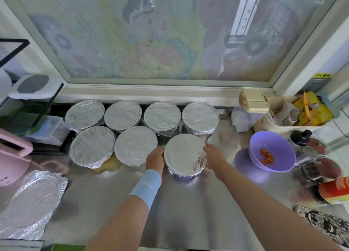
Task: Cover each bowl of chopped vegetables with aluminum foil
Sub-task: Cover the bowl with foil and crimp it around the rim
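as my left hand (pixel 155 159) and right hand (pixel 213 157) gripped the near foil-topped bowl (pixel 184 154), likely crimping its rim, a purple bowl (pixel 272 152) sat uncovered nearby.

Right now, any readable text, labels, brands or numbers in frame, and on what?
No text reads clearly.
Yellow sign strip at upper right: black characters, too blurred.
Light blue fabric wristband on the left wrist: white logo, too small.
Yellow cardboard packet at far right: print blurred.
Red printed can at the right edge: label blurred.
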{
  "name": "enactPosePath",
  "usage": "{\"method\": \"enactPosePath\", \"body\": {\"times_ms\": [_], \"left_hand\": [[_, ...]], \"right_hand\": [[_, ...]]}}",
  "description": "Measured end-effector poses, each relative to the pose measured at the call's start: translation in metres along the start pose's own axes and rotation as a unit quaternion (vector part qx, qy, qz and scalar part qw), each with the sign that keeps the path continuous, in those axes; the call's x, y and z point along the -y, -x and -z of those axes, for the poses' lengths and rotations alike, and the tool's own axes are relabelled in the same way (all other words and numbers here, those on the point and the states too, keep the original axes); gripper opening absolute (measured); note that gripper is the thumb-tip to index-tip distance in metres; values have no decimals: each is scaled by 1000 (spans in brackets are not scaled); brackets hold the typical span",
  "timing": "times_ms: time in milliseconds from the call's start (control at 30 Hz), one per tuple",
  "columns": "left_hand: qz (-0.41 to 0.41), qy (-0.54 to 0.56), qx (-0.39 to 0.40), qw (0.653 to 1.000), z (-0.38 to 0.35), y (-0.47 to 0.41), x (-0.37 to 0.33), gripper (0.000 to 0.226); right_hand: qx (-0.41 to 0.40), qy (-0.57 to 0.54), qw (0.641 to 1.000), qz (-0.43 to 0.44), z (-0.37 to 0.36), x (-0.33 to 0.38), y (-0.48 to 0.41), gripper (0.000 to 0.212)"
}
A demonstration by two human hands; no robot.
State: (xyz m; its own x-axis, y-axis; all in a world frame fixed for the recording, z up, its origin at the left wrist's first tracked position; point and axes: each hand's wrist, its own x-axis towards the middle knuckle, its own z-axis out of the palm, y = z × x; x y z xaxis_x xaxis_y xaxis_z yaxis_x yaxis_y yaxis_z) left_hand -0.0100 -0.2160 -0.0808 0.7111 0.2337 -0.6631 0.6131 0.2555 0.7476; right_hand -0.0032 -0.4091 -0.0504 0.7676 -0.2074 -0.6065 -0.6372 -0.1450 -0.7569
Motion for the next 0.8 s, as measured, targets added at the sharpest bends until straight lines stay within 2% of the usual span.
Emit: {"method": "enactPosePath", "body": {"times_ms": [67,167,233,267,333,433,533,633,667,767,800], "left_hand": [[6,2,-33,999,-5,3,-7,19],[-1,-85,-81,993,-13,17,-11,27],[-10,-83,-150,985,-13,24,-7,31],[-2,-65,-160,985,-14,31,-4,29],[18,-65,-136,988,-19,37,-2,18],[-11,-70,-99,993,-20,30,-6,13],[-22,-104,-85,991,-14,24,-16,18],[-20,-112,-63,992,-7,17,-15,48],[-28,-129,-59,989,-6,19,-17,49],[-63,-211,-58,974,-3,28,-25,33],[-82,-274,-55,957,-2,33,-28,26]], "right_hand": [[3,-7,1000,-16,0,3,-8,20],[3,38,999,4,1,5,-11,18],[1,51,999,7,1,4,-12,24],[4,45,999,4,1,4,-13,24],[8,29,1000,3,-2,9,-11,19],[17,20,1000,4,-8,13,-12,22],[34,0,999,-23,-13,13,-17,26],[40,8,999,-8,-16,9,-27,43],[39,10,999,-4,-17,11,-24,45],[32,27,999,2,-14,16,-11,41],[27,33,999,7,-11,14,-10,46]]}}
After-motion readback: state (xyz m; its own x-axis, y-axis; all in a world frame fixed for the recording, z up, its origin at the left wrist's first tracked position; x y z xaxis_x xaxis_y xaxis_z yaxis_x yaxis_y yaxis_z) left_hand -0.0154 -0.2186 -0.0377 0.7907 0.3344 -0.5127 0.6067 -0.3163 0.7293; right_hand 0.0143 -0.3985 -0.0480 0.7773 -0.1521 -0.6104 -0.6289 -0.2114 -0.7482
